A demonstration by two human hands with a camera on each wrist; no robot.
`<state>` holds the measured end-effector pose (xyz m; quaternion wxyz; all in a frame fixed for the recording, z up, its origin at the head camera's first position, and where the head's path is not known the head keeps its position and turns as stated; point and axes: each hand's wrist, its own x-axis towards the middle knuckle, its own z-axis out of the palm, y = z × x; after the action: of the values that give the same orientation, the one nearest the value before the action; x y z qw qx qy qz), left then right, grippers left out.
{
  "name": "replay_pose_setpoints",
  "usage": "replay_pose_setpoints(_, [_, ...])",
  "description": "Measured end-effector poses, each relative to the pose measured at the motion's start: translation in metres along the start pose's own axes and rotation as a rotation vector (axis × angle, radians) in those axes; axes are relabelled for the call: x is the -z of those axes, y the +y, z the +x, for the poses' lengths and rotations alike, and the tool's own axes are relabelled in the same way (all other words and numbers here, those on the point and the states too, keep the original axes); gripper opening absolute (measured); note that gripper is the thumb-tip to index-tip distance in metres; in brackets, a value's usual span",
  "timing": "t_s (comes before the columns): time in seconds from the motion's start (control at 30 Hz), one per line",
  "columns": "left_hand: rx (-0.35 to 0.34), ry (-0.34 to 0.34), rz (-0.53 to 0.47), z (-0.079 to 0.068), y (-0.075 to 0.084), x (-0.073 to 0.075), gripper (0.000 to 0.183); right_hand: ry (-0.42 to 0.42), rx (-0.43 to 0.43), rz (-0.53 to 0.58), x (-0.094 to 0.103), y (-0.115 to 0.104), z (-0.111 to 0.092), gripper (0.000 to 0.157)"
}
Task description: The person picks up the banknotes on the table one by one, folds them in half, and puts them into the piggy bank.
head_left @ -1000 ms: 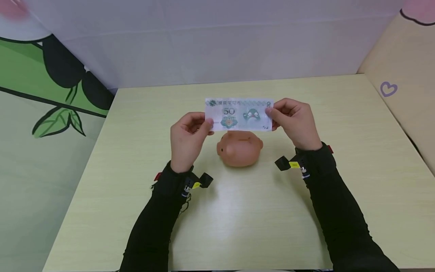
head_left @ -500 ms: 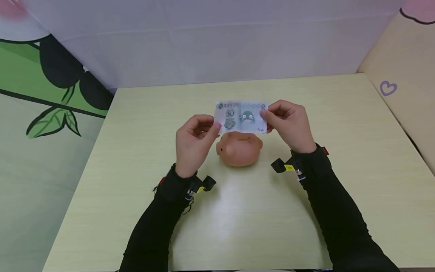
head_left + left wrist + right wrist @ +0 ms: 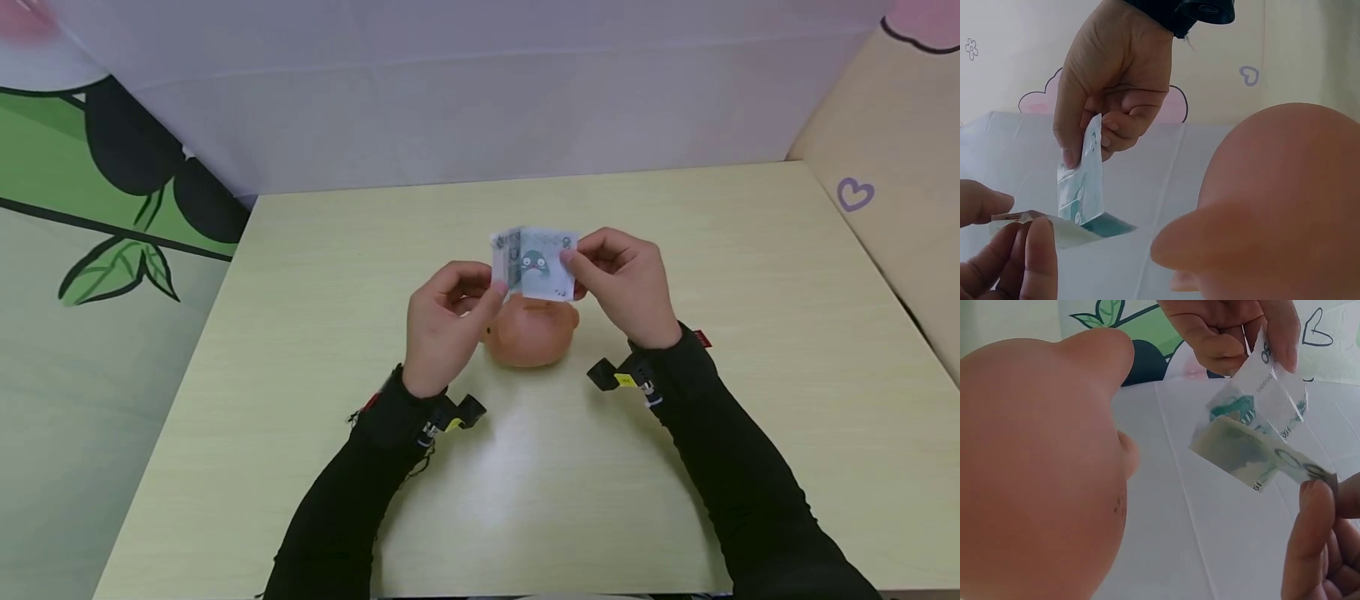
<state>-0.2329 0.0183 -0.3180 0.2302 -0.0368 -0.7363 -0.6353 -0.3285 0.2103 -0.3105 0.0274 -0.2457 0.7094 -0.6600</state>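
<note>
Paper note (image 3: 536,263), likely light and limp; I see left fingers (image 3: 489,305) and right fingers (image 3: 585,270) pinching its ends, sensible holds.

Both arms of the person reach forward from the lower edge of the head view. The left arm (image 3: 341,508) slants to the right and the right arm (image 3: 738,458) slants to the left, both in black sleeves down to the wrists. The left hand (image 3: 450,329) and the right hand (image 3: 628,287) are near each other but apart, the right one being a little higher in this view. Each hand makes a pinch: the left thumb (image 3: 489,303) and the right thumb (image 3: 583,270) point inward, and the fingers (image 3: 1040,259) are curled.
</note>
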Motion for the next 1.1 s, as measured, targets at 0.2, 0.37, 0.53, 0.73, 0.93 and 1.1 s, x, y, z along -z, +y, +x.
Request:
replay_pose_setpoints(0.2, [-0.014,-0.03,0.007,-0.002,0.0,-0.003,0.017,-0.014,0.014,0.01,-0.006,0.001,-0.001,0.013])
replay_pose_setpoints(0.37, [-0.052,-0.036,0.038,-0.003,-0.001,-0.006,0.016,-0.041,0.029,0.019,-0.01,0.001,-0.003,0.012])
replay_pose_setpoints(0.53, [-0.1,-0.032,0.068,-0.003,-0.001,-0.008,0.014,-0.071,0.033,0.036,-0.014,0.001,-0.005,0.011])
replay_pose_setpoints(0.73, [-0.117,-0.044,0.087,-0.005,-0.002,-0.011,0.015,-0.102,0.041,0.04,-0.015,0.0,-0.006,0.011])
replay_pose_setpoints(0.93, [-0.13,-0.052,0.093,-0.007,-0.002,-0.013,0.016,-0.117,0.039,0.052,-0.016,-0.001,-0.007,0.011])
replay_pose_setpoints(1.1, [-0.14,-0.055,0.102,-0.007,-0.005,-0.015,0.017,-0.131,0.035,0.044,-0.017,0.0,-0.007,0.012])
